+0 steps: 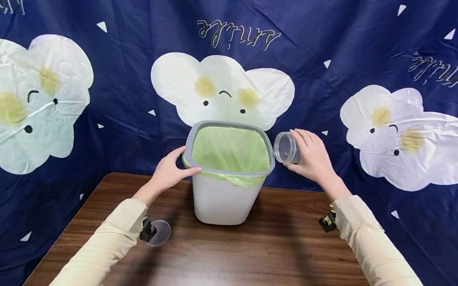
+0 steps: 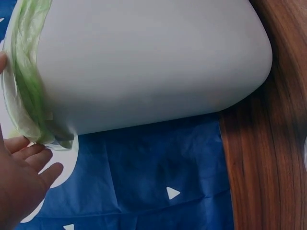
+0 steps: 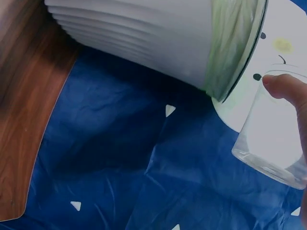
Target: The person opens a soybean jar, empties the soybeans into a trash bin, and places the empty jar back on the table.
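Note:
A white trash bin [image 1: 225, 199] with a grey rim and a light green liner bag [image 1: 232, 152] stands upright at the back of the wooden table. My left hand [image 1: 170, 172] holds the bin's front left corner at the rim, thumb on the front edge and fingers along the left side. Beside the rim on the right, my right hand [image 1: 310, 159] grips a clear plastic jar [image 1: 285, 147], raised and tipped sideways with one end toward the bin. In the right wrist view, the thumb lies across the see-through jar [image 3: 271, 129].
A clear round lid [image 1: 160, 233] lies on the wooden table [image 1: 221, 265], close to the left wrist and partly covered by its black wrist camera [image 1: 147, 230]. Behind the bin hangs a dark blue cloth [image 1: 126, 88] with white clouds and small triangles.

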`<state>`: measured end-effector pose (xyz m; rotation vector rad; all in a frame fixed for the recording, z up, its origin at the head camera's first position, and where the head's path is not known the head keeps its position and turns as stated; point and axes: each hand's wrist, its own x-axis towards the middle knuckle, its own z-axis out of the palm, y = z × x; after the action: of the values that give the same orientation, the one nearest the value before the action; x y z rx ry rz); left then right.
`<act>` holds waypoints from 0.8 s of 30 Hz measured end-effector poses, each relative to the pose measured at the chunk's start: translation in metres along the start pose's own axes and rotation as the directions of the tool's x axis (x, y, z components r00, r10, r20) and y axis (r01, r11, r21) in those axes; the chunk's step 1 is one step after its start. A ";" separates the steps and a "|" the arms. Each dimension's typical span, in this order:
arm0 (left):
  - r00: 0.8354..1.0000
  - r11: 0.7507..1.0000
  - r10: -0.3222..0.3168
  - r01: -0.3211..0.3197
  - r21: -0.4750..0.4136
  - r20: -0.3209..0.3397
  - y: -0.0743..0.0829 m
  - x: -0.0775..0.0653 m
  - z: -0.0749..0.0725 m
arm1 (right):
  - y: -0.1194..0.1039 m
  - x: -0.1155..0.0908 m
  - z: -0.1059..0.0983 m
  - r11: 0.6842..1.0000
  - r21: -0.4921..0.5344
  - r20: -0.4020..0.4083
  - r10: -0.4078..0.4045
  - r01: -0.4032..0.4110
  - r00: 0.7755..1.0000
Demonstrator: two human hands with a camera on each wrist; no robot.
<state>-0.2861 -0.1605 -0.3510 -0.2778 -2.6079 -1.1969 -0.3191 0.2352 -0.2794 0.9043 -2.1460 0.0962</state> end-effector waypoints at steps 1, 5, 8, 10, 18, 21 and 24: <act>1.000 1.000 0.002 -0.002 0.000 -0.001 0.000 0.000 0.000 | 0.001 -0.003 -0.001 1.000 0.003 0.000 0.005 -0.005 1.000; 1.000 1.000 0.004 -0.004 0.000 -0.004 0.000 0.000 0.000 | 0.006 -0.013 -0.005 0.999 0.019 -0.020 0.029 -0.028 0.999; 1.000 1.000 0.003 -0.003 -0.001 0.000 0.001 0.000 0.000 | 0.010 -0.022 -0.007 0.997 0.041 -0.060 0.063 -0.061 0.996; 1.000 1.000 0.003 -0.003 -0.003 0.000 0.002 -0.001 -0.001 | 0.012 -0.029 -0.008 0.995 0.050 -0.074 0.088 -0.084 0.993; 1.000 1.000 0.015 -0.015 -0.006 0.003 0.001 -0.001 0.000 | 0.015 -0.055 -0.007 0.987 0.069 -0.052 0.148 -0.144 0.988; 1.000 1.000 0.018 -0.018 -0.007 0.009 0.001 -0.001 0.000 | 0.014 -0.063 -0.005 0.982 0.077 -0.046 0.176 -0.172 0.983; 1.000 1.000 0.018 -0.018 -0.003 0.015 0.001 0.000 -0.001 | 0.012 -0.071 -0.001 0.976 0.087 -0.046 0.206 -0.202 0.977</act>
<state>-0.2856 -0.1609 -0.3499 -0.3117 -2.6105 -1.1976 -0.2955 0.2852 -0.3249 0.7160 -2.1915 0.3111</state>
